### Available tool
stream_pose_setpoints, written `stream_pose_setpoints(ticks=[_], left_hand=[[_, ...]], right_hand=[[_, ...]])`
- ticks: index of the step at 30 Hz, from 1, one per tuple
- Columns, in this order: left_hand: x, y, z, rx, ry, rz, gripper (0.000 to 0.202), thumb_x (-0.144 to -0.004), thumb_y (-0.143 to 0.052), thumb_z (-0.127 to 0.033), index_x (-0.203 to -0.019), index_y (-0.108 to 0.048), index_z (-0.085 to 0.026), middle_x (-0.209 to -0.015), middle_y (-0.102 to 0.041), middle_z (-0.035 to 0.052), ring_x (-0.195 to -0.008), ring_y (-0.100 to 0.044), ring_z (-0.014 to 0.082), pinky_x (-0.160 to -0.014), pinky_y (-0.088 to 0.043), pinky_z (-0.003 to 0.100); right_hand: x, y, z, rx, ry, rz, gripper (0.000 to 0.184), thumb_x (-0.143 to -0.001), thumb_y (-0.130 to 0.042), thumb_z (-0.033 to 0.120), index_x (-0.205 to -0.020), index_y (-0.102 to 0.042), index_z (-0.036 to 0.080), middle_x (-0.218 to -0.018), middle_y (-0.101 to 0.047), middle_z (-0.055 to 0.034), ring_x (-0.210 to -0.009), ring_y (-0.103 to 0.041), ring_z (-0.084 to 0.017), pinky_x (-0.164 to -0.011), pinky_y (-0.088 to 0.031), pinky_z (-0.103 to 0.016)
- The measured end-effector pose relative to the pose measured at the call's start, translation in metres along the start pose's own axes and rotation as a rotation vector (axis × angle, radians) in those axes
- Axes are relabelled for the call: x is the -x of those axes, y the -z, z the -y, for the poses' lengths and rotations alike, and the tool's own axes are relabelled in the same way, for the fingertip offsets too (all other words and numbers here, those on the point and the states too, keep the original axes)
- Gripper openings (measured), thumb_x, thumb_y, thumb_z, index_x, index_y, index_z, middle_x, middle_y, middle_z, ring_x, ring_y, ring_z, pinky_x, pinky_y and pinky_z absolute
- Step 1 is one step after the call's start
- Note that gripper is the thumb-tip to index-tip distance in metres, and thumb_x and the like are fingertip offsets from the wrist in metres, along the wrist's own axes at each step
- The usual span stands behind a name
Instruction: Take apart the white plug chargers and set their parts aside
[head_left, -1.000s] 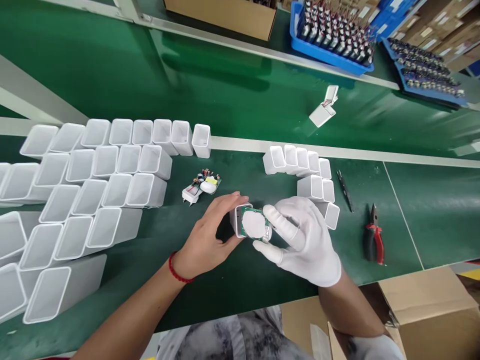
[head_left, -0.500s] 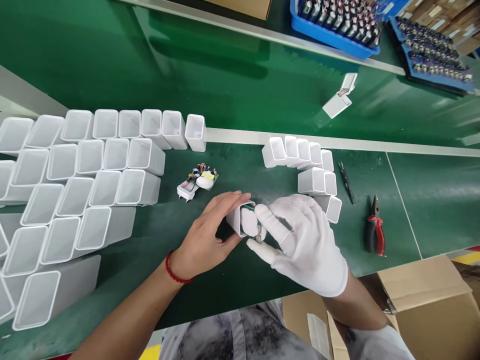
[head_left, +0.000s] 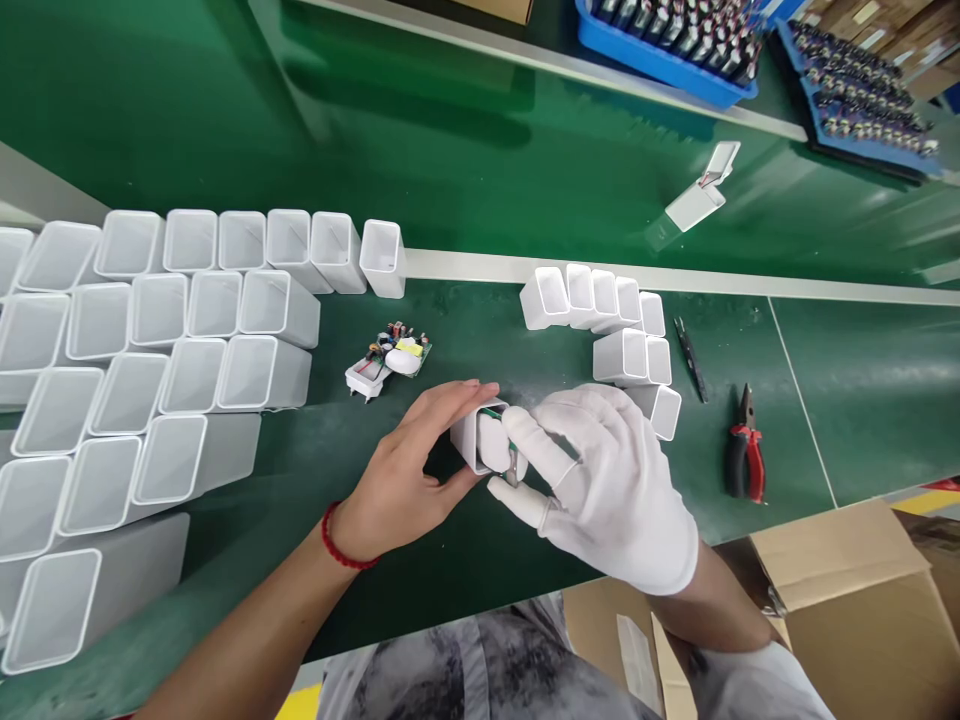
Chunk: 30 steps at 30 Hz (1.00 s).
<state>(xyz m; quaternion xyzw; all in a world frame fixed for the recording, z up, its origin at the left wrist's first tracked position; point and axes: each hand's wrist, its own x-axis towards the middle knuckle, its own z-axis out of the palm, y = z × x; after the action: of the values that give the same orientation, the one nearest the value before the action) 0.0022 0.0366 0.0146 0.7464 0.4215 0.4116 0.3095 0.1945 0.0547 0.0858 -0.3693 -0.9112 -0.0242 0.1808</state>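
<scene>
My bare left hand [head_left: 405,485], with a red cord at its wrist, grips a small white plastic case [head_left: 464,438] above the bench. The case's open end faces my right hand. A circuit board with a white pad [head_left: 493,443] sits partly inside that opening, its green edge showing at the top. In a white glove, my right hand [head_left: 611,490] pinches the board's outer end between thumb and fingers. Left of the case, another circuit board [head_left: 405,350] lies on the bench, wired to a white plug cap [head_left: 367,376].
Rows of open white cases [head_left: 172,385] fill the left side. A smaller group [head_left: 621,355] stands at right, beside black tweezers [head_left: 690,360] and red-black pliers [head_left: 744,450]. Blue trays [head_left: 660,75] of parts sit on the shelf. A cardboard box [head_left: 855,610] is at lower right.
The camera view has shifted slightly, moving the bench items a little left and up. Both hands keep nearly the same hold on the case and board.
</scene>
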Motion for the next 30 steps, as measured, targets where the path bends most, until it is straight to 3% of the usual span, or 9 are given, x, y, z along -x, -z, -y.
stream_pose_setpoints(ticks=[6, 9, 13, 17, 19, 23, 27, 30], left_hand=[[0.0, -0.002, -0.001, -0.014, -0.024, 0.002, 0.074, -0.08, -0.061, -0.003, -0.144, -0.03, -0.021, -0.129, -0.062, 0.009, -0.128, -0.05, 0.0214, -0.104, -0.048, 0.035], [0.002, -0.004, 0.0, 0.033, 0.01, -0.016, 0.072, -0.08, -0.065, -0.006, -0.142, -0.034, -0.022, -0.13, -0.061, 0.0095, -0.125, -0.053, 0.0222, -0.104, -0.049, 0.037], [0.005, -0.007, 0.004, 0.132, 0.083, -0.087, 0.073, -0.077, -0.073, -0.014, -0.139, -0.038, -0.025, -0.129, -0.061, 0.0106, -0.121, -0.057, 0.025, -0.102, -0.05, 0.041], [0.007, -0.008, 0.007, 0.21, 0.111, -0.155, 0.075, -0.077, -0.073, -0.014, -0.141, -0.036, -0.025, -0.13, -0.06, 0.012, -0.122, -0.056, 0.0262, -0.104, -0.049, 0.044], [0.007, -0.008, 0.007, 0.203, 0.103, -0.155, 0.075, -0.077, -0.073, -0.015, -0.141, -0.035, -0.025, -0.129, -0.06, 0.012, -0.122, -0.056, 0.0262, -0.104, -0.048, 0.044], [0.006, -0.003, 0.004, 0.115, 0.054, -0.069, 0.073, -0.079, -0.068, -0.011, -0.142, -0.033, -0.024, -0.13, -0.059, 0.0112, -0.122, -0.056, 0.0247, -0.103, -0.049, 0.04], [0.004, 0.001, 0.001, 0.057, 0.015, 0.011, 0.07, -0.081, -0.062, -0.008, -0.143, -0.032, -0.023, -0.128, -0.06, 0.0104, -0.123, -0.054, 0.0237, -0.101, -0.051, 0.038], [0.004, 0.003, 0.001, 0.04, 0.013, 0.068, 0.069, -0.082, -0.059, -0.006, -0.143, -0.03, -0.023, -0.129, -0.06, 0.0101, -0.126, -0.051, 0.0233, -0.102, -0.05, 0.038]], right_hand=[[-0.002, -0.004, 0.007, 0.074, -0.022, 0.05, 0.03, -0.085, -0.063, 0.029, -0.107, -0.064, 0.009, -0.088, -0.064, -0.0098, -0.081, -0.055, -0.023, -0.077, -0.043, -0.039], [-0.004, -0.004, 0.004, -0.034, 0.004, 0.057, 0.044, -0.084, -0.066, 0.037, -0.117, -0.059, 0.009, -0.102, -0.063, -0.0131, -0.093, -0.057, -0.026, -0.084, -0.046, -0.042], [0.005, -0.006, -0.006, -0.281, -0.07, -0.13, 0.066, -0.078, -0.07, 0.052, -0.13, -0.048, 0.018, -0.113, -0.058, -0.0117, -0.101, -0.058, -0.026, -0.082, -0.051, -0.042], [0.012, -0.012, -0.013, -0.301, -0.247, -0.277, 0.067, -0.075, -0.073, 0.047, -0.132, -0.047, 0.024, -0.104, -0.055, -0.0078, -0.09, -0.06, -0.023, -0.078, -0.053, -0.043], [0.009, -0.013, -0.014, -0.255, -0.156, -0.22, 0.063, -0.074, -0.074, 0.043, -0.129, -0.049, 0.025, -0.107, -0.056, -0.0082, -0.095, -0.06, -0.025, -0.082, -0.052, -0.045], [-0.003, -0.014, -0.014, -0.193, 0.047, 0.051, 0.052, -0.079, -0.071, 0.036, -0.125, -0.053, 0.018, -0.115, -0.061, -0.0114, -0.111, -0.054, -0.029, -0.092, -0.047, -0.048], [-0.005, -0.019, -0.012, -0.087, 0.077, 0.125, 0.043, -0.083, -0.069, 0.036, -0.118, -0.06, 0.014, -0.096, -0.064, -0.0103, -0.082, -0.059, -0.022, -0.069, -0.047, -0.035], [-0.001, -0.022, -0.012, 0.018, 0.117, 0.098, 0.039, -0.084, -0.066, 0.039, -0.112, -0.064, 0.012, -0.09, -0.064, -0.01, -0.077, -0.058, -0.021, -0.063, -0.043, -0.033]])
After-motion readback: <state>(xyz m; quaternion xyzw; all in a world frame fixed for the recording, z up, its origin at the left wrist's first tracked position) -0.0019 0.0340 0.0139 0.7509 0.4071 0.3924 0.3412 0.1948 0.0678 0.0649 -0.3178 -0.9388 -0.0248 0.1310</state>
